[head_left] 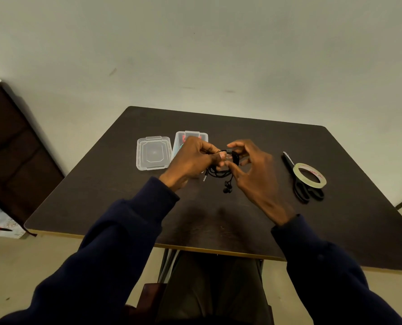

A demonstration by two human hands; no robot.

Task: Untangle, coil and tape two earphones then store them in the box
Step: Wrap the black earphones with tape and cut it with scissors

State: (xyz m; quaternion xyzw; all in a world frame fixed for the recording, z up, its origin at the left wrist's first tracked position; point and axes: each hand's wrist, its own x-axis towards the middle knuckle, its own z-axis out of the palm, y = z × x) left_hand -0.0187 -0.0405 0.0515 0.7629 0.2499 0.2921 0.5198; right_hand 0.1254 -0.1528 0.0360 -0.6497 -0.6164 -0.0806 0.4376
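- Currently the black earphone (223,171) is held above the middle of the tabletop (218,221), gathered into a small coil. Its plug (204,178) and earbuds (227,187) hang loose below.
- A short clear strip of tape (229,156) seems to be laid across the top of the coil; whether it is fully wrapped cannot be told.
- The coil is gripped from one side by the left hand (190,160), fingers curled round it with the thumb pressed on the tape.
- It is pinched from the other side by the right hand (254,174), between thumb and forefinger, with the remaining fingers spread.
- The open box (203,135) lies just behind the left hand. Something red and teal is seen inside, probably the other earphone. Its lid (153,152) lies beside it.
- The tape roll (309,175) rests on the scissors (303,192), well apart to the right.
- The taping step is judged to be in hand.
- If either pinch is eased before the strip is closed, the coil could spring open.
- The tape could also fold onto itself or catch a fingertip.
- The dangling earbuds may snag on the box rim when the coil is stored.
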